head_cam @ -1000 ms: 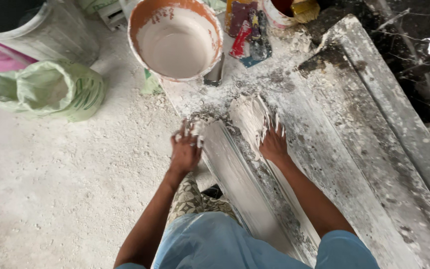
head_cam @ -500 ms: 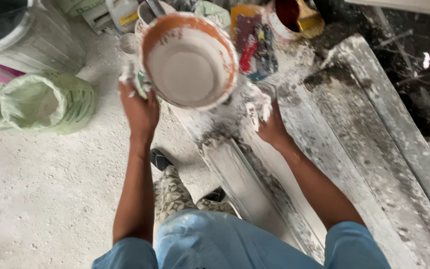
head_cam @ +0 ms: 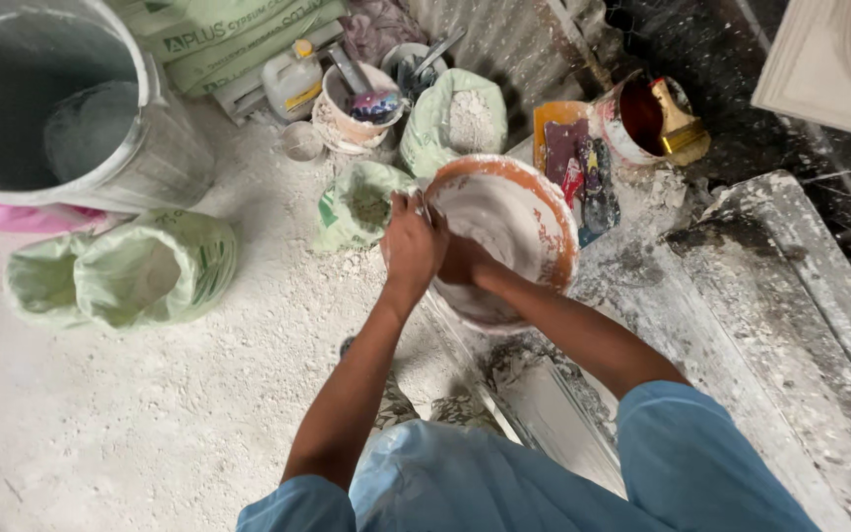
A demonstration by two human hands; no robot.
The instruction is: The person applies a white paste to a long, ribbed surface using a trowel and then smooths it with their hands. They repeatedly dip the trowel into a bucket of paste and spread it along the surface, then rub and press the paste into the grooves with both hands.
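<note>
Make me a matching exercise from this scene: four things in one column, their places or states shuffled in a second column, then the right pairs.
Things:
1. orange-rimmed bowl
2. paintbrush
3. large grey bucket
4. left hand

Places or states:
A. far left, standing on the dusty floor
B. gripping the bowl's near-left rim
C. tilted, white plaster inside
D. resting in a red-lined tub

Pairs: 1-C, 2-D, 3-A, 4-B

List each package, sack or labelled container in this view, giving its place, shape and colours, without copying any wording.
Stacked sacks: top, flat, pale green with dark print.
Plastic bottle: before the stacked sacks, whitish, yellow cap and label.
Open bag: left floor, on its side, pale green.
Powder bag: top centre, upright, open, green, white powder inside.
Small bag: beside the left hand, green, open.
</note>
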